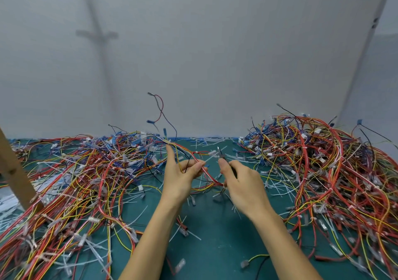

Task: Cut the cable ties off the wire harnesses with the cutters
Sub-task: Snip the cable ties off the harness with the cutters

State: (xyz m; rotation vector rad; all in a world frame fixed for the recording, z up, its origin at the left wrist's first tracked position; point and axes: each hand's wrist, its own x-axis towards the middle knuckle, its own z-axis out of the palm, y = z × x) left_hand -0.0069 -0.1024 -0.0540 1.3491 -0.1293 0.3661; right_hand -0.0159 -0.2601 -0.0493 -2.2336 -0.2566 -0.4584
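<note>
My left hand [182, 172] pinches a wire harness [185, 149] of red, yellow and orange wires above the green mat, index finger pointing up along it. A white cable tie [196, 152] wraps the bundle just beyond my fingers. My right hand [241, 179] grips the cutters [221, 156], whose small metal jaws point up and to the left, a short way right of the tie. The harness loops down from my left hand and passes under my right hand. One loose end of the harness rises in front of the wall.
A big heap of harnesses [81, 182] covers the mat on the left, and another heap [336, 167] lies on the right. Cut white tie pieces [212, 145] litter the green mat [215, 247] between them. A wooden post [13, 172] leans at far left. A grey wall stands behind.
</note>
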